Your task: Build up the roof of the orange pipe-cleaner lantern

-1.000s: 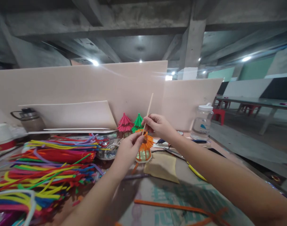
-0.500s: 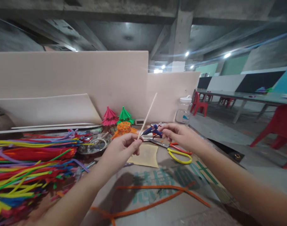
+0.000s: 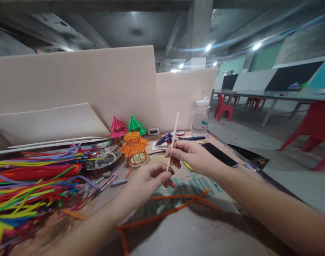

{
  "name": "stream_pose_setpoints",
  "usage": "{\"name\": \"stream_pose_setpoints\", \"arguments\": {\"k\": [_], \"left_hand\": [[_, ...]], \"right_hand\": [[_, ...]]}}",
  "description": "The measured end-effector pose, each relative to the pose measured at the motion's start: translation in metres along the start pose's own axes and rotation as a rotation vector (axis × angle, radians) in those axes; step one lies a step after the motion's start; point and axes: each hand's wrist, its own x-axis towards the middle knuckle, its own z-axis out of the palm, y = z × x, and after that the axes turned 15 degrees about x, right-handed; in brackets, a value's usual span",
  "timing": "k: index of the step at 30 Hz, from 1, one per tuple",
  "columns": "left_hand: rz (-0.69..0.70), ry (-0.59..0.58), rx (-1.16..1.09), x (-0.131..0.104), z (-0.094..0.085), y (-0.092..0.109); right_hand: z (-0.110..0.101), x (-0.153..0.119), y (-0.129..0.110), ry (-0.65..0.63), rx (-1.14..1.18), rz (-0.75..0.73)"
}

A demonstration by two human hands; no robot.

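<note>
A thin pale wooden stick (image 3: 176, 125) stands nearly upright between my hands, leaning slightly right. My left hand (image 3: 155, 176) pinches its lower end between thumb and fingers. Higher up the stick, my right hand (image 3: 185, 153) closes thumb and fingertips on it. Orange pipe cleaners (image 3: 175, 209) lie on the cardboard (image 3: 202, 231) below my hands. Just beyond the left hand stands a small orange pavilion-like model (image 3: 135, 146). Part of a yellow scissors handle (image 3: 188, 166) shows under my right hand; the rest is hidden.
Many coloured pipe cleaners (image 3: 31, 185) cover the left side. A metal dish (image 3: 105, 158), pink and green models (image 3: 135, 124), a blue glue gun (image 3: 164, 139) and a clear bottle (image 3: 201, 119) stand behind. A black phone (image 3: 218, 154) lies right, near the table's edge.
My right hand has moved left and closed on the stick. The stick is more upright. My view has shifted, and the orange model and phone show more fully.
</note>
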Motion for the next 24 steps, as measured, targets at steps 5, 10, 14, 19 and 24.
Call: {"name": "stream_pose_setpoints", "arguments": {"k": [5,10,14,19,24], "left_hand": [[0.087,0.054,0.19,-0.002,-0.015,0.008],[0.045,0.088,0.432,-0.007,-0.05,0.005],[0.015,-0.125,0.735,-0.011,-0.063,-0.011],[0.092,-0.322,0.94,-0.008,-0.032,-0.035],[0.052,-0.295,0.969,-0.008,-0.006,-0.036]], "right_hand": [[-0.003,-0.002,-0.005,-0.004,-0.001,-0.023],[-0.009,-0.008,-0.017,0.042,-0.175,-0.023],[-0.014,-0.01,-0.02,0.032,-0.244,0.054],[-0.023,-0.008,-0.009,0.057,-0.243,0.01],[-0.027,-0.006,-0.006,0.069,-0.208,0.015]]}}
